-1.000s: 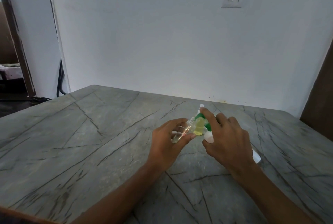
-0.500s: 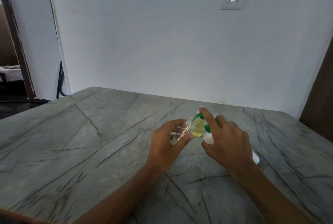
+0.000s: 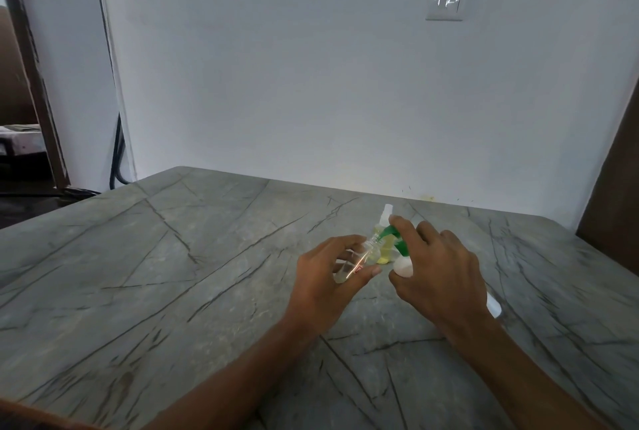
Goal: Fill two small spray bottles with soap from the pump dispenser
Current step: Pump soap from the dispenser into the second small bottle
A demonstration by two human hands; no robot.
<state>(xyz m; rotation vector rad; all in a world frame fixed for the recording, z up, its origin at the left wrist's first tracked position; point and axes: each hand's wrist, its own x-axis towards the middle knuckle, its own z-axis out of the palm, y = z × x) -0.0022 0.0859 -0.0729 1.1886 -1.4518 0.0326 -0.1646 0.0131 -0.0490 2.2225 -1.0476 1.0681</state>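
1. The left hand pinched a small clear spray bottle between thumb and fingers. It held the bottle tilted just above the table, neck towards the right.
2. The right hand was wrapped round the white pump dispenser, with the forefinger laid on the green pump head. The spout pointed into the clear bottle's neck.
3. A second spray bottle, holding yellowish liquid and topped with a white cap, stood upright just behind them, between the hands and the table's far edge.
4. That far edge ran along the white wall. The left edge slanted away towards a doorway.
5. A broad stretch of veined grey stone lay left of the hands and in front of them.
6. On the right there was less room, where a brown panel stood beside the table's corner.
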